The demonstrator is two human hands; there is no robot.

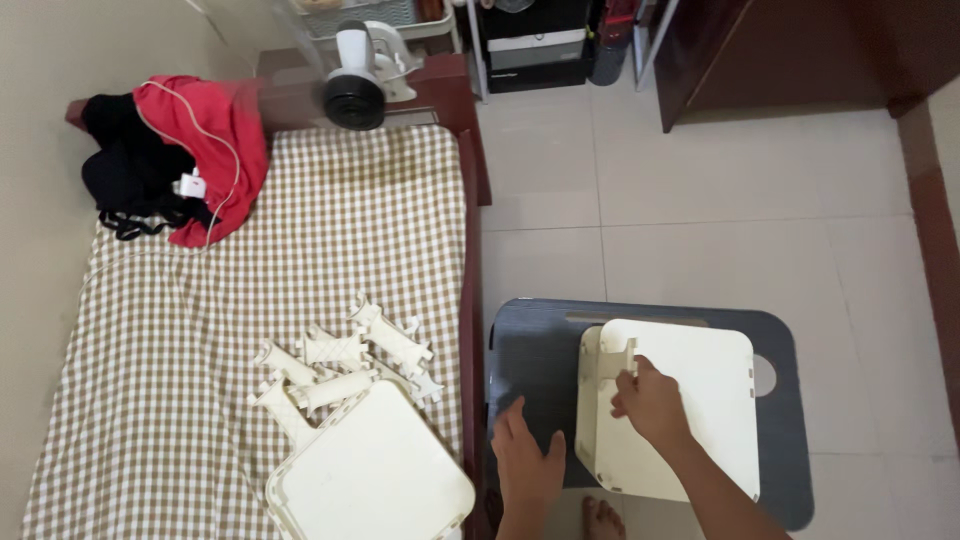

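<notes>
- Hands first: the right hand [650, 400] sits on the cream panel [690, 400], its fingers pinched round a small cream post [617, 358] standing at the panel's ten o'clock corner.
- Left hand [525, 460] lies flat on the dark lap table [540, 350], fingers spread, thumb out toward three o'clock, just beside the panel's left edge.
- The panel rests on the lap table and takes up most of its right half; a second cream panel lies under it, its left edge showing, and the lower edge runs past the table's front rim at six o'clock.
- The lap table stands on pale floor tiles [720, 200]; open floor stretches from its far rim toward twelve o'clock and out to three o'clock, up to a dark cabinet [800, 50].
- A bare foot [602, 520] shows at six o'clock, just below the panel.
- At nine o'clock, touching the table's left rim, is the bed's dark red frame with a brown checked sheet [200, 350].
- On the sheet, near the bed's edge, a heap of cream posts [345, 365] lies above another cream tray [375, 475], whose corner comes close to the edge.
- Red and black clothes [180, 160] are bunched at the bed's eleven o'clock corner, and a white fan [360, 70] stands at the head; the sheet's middle is bare.
</notes>
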